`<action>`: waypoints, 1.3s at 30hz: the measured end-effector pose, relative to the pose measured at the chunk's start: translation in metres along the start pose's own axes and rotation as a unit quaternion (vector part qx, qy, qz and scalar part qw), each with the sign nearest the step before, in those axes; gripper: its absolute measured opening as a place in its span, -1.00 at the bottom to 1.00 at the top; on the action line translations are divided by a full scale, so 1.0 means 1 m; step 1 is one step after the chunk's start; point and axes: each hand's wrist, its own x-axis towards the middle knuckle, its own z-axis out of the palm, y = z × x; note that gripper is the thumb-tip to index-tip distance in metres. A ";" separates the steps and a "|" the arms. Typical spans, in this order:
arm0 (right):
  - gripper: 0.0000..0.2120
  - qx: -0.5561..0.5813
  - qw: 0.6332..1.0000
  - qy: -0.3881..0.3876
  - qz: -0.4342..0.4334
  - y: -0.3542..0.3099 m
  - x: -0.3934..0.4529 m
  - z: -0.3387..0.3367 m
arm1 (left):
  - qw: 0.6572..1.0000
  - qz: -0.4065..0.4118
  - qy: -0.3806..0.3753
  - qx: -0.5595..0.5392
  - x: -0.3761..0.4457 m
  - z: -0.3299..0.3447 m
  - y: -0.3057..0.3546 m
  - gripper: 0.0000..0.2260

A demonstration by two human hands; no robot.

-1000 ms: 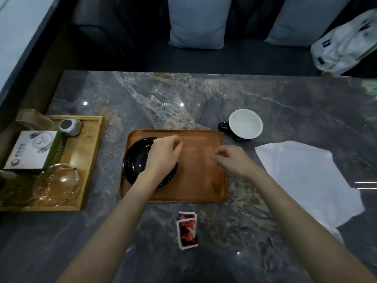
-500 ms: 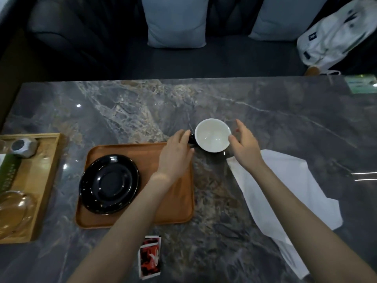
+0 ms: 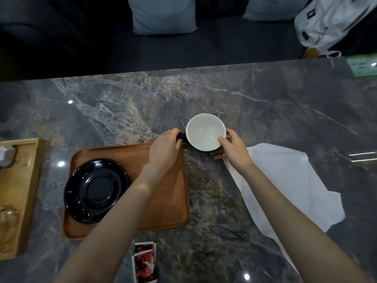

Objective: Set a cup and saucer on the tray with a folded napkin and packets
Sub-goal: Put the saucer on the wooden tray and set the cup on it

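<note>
Head view: your left hand [image 3: 165, 148] grips the cup [image 3: 205, 132] handle; your right hand [image 3: 232, 148] holds its side.
Done: saucer [image 3: 95, 190] on tray [image 3: 171, 201].
Left: cup, napkin [image 3: 289, 184], packets [image 3: 145, 261].

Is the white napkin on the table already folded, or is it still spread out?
Spread out. The napkin lies open and crumpled on the table, right of the tray; no neat fold shows.

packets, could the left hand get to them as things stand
Probably not right away: the left hand grips the cup by its handle, off the tray. The packets lie uncovered on the table near the person, so once the cup is set down the way looks free.
</note>
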 end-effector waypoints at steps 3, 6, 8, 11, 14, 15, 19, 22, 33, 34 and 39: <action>-0.67 -0.023 1.000 0.008 0.002 -0.002 0.001 -0.001 | 0.999 0.006 0.003 0.033 -0.001 -0.001 0.003 -0.87; -0.69 -0.039 0.999 0.021 -0.004 -0.007 -0.002 -0.002 | 0.999 0.014 0.010 0.036 -0.006 -0.005 0.007 -0.89; -0.74 -0.043 0.999 0.024 -0.024 -0.010 -0.007 -0.003 | 0.999 0.019 0.019 0.024 -0.011 -0.009 0.007 -0.90; -0.80 -0.042 0.997 0.030 -0.063 -0.018 -0.018 -0.002 | 0.999 0.030 0.029 -0.010 -0.021 -0.018 0.007 -0.91; -0.79 -0.050 0.994 0.040 -0.085 -0.030 -0.031 0.001 | 0.996 0.009 0.041 -0.077 -0.032 -0.033 0.008 -0.87; -0.77 -0.047 0.994 0.039 -0.091 -0.033 -0.036 0.004 | 0.994 -0.002 0.045 -0.100 -0.038 -0.039 0.007 -0.86; -0.71 -0.016 0.993 0.023 -0.113 -0.048 -0.062 0.019 | 0.980 -0.017 0.069 -0.186 -0.065 -0.066 -0.001 -0.82; -0.72 0.004 0.992 0.013 -0.128 -0.056 -0.078 0.036 | 0.973 -0.039 0.111 -0.198 -0.089 -0.086 -0.011 -0.79; -0.79 -0.019 0.987 -0.050 -0.154 -0.047 -0.111 0.136 | 0.961 -0.115 0.170 -0.186 -0.168 -0.125 -0.084 -0.78; -0.77 -0.023 0.986 -0.054 -0.155 -0.045 -0.111 0.146 | 0.960 -0.125 0.168 -0.186 -0.173 -0.126 -0.092 -0.77; -0.83 -0.042 0.982 -0.097 -0.156 -0.029 -0.111 0.189 | 0.964 -0.146 0.165 -0.151 -0.189 -0.127 -0.133 -0.75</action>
